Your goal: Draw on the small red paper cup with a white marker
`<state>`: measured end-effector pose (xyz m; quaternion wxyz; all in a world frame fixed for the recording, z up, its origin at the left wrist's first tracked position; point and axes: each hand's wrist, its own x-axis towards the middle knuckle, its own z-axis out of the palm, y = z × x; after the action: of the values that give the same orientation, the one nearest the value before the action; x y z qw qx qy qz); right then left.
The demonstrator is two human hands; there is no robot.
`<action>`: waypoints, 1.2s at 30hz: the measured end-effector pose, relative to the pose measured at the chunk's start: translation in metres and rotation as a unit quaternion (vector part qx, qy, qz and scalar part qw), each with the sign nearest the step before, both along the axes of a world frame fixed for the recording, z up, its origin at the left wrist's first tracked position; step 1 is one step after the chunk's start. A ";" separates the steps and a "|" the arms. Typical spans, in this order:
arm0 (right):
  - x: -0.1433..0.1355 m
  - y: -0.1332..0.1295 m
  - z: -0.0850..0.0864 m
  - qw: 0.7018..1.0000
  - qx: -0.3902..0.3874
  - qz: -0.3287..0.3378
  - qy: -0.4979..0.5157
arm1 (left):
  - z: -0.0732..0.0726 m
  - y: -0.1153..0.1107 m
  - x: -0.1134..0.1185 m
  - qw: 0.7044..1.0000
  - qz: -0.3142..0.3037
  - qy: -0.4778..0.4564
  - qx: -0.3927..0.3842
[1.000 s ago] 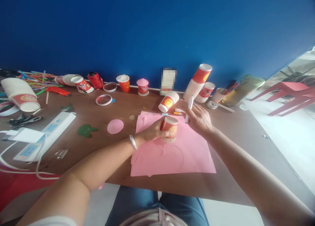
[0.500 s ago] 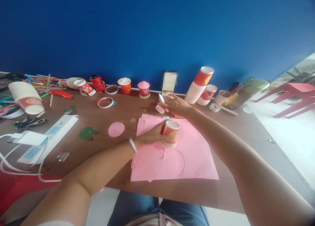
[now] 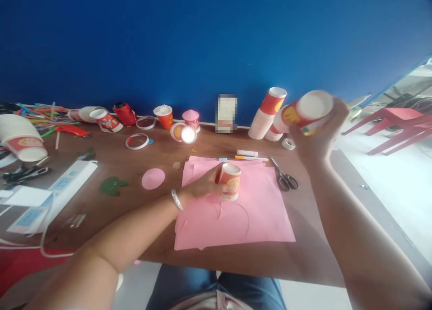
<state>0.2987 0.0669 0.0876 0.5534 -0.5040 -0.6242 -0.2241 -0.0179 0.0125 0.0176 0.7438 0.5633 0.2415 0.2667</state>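
Just in from the table's (image 3: 305, 211) near edge lie paper sheets (image 3: 266, 215), a cup (image 3: 231, 177) in the left hand (image 3: 209, 184) over their far half. Markers (image 3: 251, 158) sit along their far edge, scissors (image 3: 286, 182) by their far right corner. Left of them come a disc (image 3: 153, 178), then a power strip (image 3: 67, 182).

Upright red paper cup (image 3: 230, 178) over pink paper (image 3: 232, 231), blurred red-and-white cups (image 3: 301, 111) tilted aloft

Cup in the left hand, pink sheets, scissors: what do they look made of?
Cup in the left hand: likely paper, smooth, with a pale rim and printed red band. Pink sheets: paper or thin card, matte, with thin overlapping edges. Scissors: probably metal blades, greyish; dark handles, possibly plastic.
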 end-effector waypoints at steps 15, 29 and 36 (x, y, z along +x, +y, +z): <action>0.040 0.081 0.011 0.955 -0.223 -0.122 0.150 | 0.003 0.000 0.000 0.999 0.029 0.032 -0.008; 0.006 0.036 -0.032 0.980 -0.124 -0.070 0.142 | 0.000 0.002 0.004 1.000 0.021 -0.001 0.001; -0.102 0.008 -0.011 0.943 -0.205 0.202 -0.168 | 0.005 -0.001 0.002 0.999 -0.044 -0.005 0.001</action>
<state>0.1969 0.0753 0.0764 0.3583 -0.4249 -0.8294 -0.0561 -0.0162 0.0117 0.0225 0.7552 0.5730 0.2129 0.2369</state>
